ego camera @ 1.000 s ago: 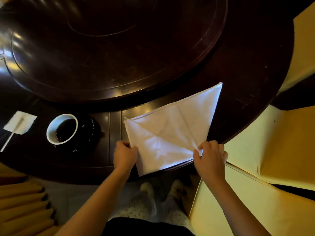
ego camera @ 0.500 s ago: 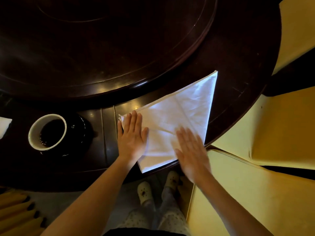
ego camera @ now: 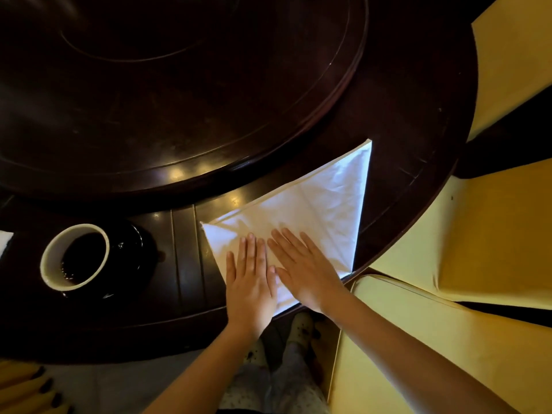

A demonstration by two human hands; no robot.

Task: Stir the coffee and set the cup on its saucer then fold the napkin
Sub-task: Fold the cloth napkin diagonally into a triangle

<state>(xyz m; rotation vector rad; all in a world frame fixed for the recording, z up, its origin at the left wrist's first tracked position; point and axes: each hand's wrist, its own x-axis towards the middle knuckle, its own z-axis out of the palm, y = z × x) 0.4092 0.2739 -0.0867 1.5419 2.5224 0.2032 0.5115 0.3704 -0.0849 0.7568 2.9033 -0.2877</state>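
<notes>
White cloth napkin [ego camera: 313,210], folded into a triangle, creased, lies flat at the near edge of the dark glossy wood table [ego camera: 418,115]. Left hand [ego camera: 251,282] and right hand [ego camera: 304,267] press flat on it, side by side, fingers straight, together. White-rimmed cup [ego camera: 74,256] of coffee sits on black saucer [ego camera: 134,249], well left of napkin.

Napkin [ego camera: 313,210]: I lose its near corner under both palms.
Saucer [ego camera: 131,249]: dark, mostly hidden by the cup [ego camera: 74,256].
Far-left white scrap [ego camera: 4,242]: cut by the edge.

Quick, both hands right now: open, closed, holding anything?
Left hand: open, flat on the napkin, gripping nothing.
Right hand: open, flat on the napkin, gripping nothing.
</notes>
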